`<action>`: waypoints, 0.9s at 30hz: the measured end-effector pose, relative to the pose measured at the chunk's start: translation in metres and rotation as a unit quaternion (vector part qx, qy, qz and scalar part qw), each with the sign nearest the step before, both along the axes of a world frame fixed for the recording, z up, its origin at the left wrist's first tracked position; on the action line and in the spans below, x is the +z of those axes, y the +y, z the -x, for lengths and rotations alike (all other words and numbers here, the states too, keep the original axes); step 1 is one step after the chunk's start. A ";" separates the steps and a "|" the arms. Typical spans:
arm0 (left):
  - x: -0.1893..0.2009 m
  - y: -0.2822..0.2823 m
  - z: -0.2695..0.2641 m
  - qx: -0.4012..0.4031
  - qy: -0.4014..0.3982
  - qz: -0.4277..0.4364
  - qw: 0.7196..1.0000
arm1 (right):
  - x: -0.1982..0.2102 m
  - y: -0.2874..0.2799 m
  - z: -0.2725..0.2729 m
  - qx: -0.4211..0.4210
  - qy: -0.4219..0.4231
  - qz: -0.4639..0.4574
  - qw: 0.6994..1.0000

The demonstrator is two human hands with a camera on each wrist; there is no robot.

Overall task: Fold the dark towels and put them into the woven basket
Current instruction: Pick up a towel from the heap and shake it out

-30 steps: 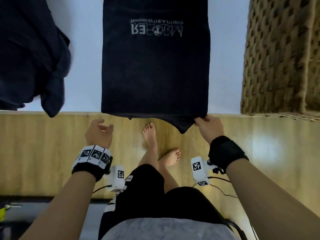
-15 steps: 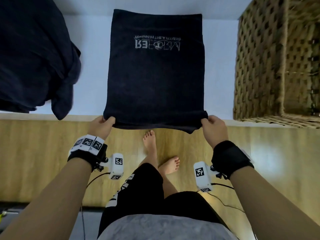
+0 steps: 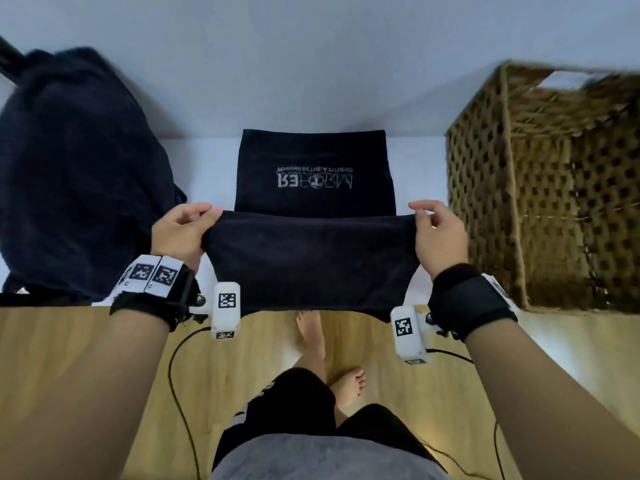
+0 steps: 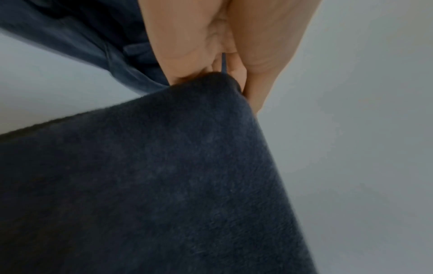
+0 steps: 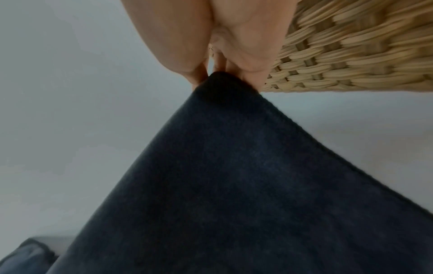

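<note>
A dark towel [image 3: 313, 258] with pale lettering lies on the white table [image 3: 204, 174], its near end raised and carried toward the far end. My left hand [image 3: 183, 230] pinches the near left corner [image 4: 218, 81]. My right hand [image 3: 438, 233] pinches the near right corner [image 5: 220, 79]. The lifted edge stretches taut between both hands, above the lettering. The woven basket [image 3: 543, 188] stands on the table to the right, close beside my right hand; its weave [image 5: 351, 55] fills the right wrist view's upper right.
A heap of dark towels [image 3: 76, 174] lies on the table's left part, close to my left hand. Behind the table rises a pale wall [image 3: 311, 57]. Below the table edge are a wooden floor [image 3: 69, 358] and my bare feet [image 3: 348, 384].
My left hand reached up and took the near left corner. Both hands then lifted the near edge and carried it away from me over the towel.
</note>
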State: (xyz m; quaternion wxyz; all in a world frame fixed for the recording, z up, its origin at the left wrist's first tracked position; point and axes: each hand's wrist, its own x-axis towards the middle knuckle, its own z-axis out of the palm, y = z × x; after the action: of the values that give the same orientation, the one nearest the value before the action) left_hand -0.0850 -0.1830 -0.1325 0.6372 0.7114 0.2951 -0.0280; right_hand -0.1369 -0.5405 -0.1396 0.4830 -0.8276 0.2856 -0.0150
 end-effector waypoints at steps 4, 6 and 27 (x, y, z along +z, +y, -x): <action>-0.010 -0.009 -0.040 0.011 0.014 0.062 0.998 | -0.014 -0.003 -0.044 -0.012 0.031 0.005 0.999; -0.020 -0.011 -0.055 0.004 0.026 0.067 0.997 | -0.025 -0.004 -0.064 -0.029 0.058 -0.011 0.998; -0.086 0.021 0.025 -0.154 0.213 -0.090 0.961 | -0.069 0.009 0.027 -0.001 0.259 -0.025 0.966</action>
State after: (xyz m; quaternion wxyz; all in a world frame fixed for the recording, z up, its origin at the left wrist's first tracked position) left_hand -0.1104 -0.1624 -0.2182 0.4807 0.7805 0.3122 -0.2495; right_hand -0.1635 -0.5314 -0.2087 0.4128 -0.7908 0.4018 0.2066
